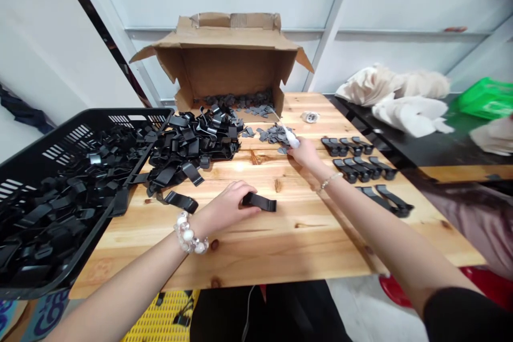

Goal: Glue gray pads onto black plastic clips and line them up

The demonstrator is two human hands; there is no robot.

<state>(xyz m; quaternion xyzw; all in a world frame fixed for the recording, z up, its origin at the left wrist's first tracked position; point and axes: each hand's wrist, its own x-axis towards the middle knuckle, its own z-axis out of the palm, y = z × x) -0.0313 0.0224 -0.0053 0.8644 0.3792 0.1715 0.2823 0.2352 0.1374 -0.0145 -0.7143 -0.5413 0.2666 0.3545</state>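
Observation:
My left hand [224, 207] is closed on one end of a black curved clip [262, 202] over the front middle of the wooden table. Farther forward, my right hand [305, 154] grips a slim tool [292, 138] with a white handle and a thin pointed tip; its exact kind is unclear. The tool reaches over a loose heap of small grey flat pieces [270, 133]. A single black clip [181, 201] lies left of my left hand, near a large pile of similar clips [194, 141]. More clips stand in rows [363, 168] beyond my right forearm.
A black plastic basket [134, 173] full of clips borders the table on the left. Behind, an open cardboard box [236, 37] holds more grey pieces. A small white roll [310, 116] sits at the back right. White cloth-like bundles [404, 112] and a green bag [487, 97] occupy a dark side table.

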